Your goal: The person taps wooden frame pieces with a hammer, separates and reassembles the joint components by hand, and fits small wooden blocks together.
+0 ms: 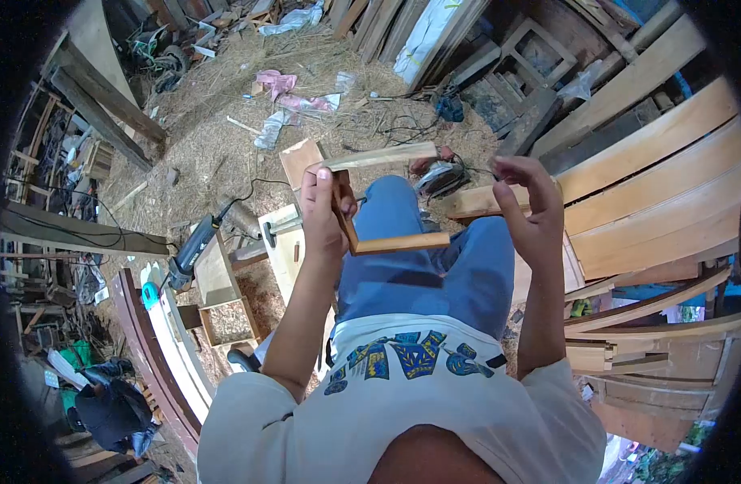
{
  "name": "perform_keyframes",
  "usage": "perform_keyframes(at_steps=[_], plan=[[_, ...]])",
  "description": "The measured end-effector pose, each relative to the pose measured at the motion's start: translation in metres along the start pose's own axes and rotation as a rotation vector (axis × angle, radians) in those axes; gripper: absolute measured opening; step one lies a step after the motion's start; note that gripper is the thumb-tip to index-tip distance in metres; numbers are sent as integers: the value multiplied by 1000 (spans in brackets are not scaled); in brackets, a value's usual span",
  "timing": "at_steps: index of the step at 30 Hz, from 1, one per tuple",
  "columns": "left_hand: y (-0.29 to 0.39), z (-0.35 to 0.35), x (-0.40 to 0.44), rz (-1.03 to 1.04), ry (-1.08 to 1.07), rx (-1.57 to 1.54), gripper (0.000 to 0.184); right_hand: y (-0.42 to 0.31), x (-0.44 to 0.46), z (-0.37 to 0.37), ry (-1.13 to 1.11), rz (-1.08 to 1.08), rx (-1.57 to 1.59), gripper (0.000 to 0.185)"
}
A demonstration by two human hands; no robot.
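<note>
My left hand [323, 211] is closed around one side of an L-shaped wooden frame piece [402, 243], holding it above my lap. The piece's other side points right, its end free. Just beyond that hand lies a pale wooden bar [386, 156]; whether it touches the frame piece I cannot tell. My right hand [533, 208] is raised to the right, apart from the frame piece. Its fingers curl toward the thumb, and a tiny dark thing shows at the fingertips, too small to name.
A circular saw [440, 177] rests beyond my knees. To the left are a corded power tool [194, 252], a wooden drawer-like box [227, 321] and a teal tape measure [150, 295]. Wide planks [657, 181] stand at right. Shavings and pink cloth [277, 83] lie on the floor.
</note>
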State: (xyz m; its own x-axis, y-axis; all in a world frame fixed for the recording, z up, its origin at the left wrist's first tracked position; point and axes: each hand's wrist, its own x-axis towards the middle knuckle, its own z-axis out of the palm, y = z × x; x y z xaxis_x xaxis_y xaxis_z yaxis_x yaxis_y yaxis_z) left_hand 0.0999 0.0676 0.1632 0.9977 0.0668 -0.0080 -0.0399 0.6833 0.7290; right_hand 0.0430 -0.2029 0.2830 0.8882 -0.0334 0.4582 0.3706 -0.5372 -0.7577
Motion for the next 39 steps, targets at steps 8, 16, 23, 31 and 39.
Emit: perform_keyframes(at_steps=[8,16,23,31,39], plan=[[-1,-19,12,-31,46,-71,24,26,-29,9,-20,244,95,27],[2,-16,13,-48,29,-49,27,47,-41,24,-77,318,214,27],[1,-4,6,-67,23,3,29,58,-37,48,-212,327,460,46],[4,18,-1,-76,86,-7,21,61,-16,69,-240,3,372,88],[3,18,-2,-82,54,16,20,64,-15,82,-238,69,463,111]])
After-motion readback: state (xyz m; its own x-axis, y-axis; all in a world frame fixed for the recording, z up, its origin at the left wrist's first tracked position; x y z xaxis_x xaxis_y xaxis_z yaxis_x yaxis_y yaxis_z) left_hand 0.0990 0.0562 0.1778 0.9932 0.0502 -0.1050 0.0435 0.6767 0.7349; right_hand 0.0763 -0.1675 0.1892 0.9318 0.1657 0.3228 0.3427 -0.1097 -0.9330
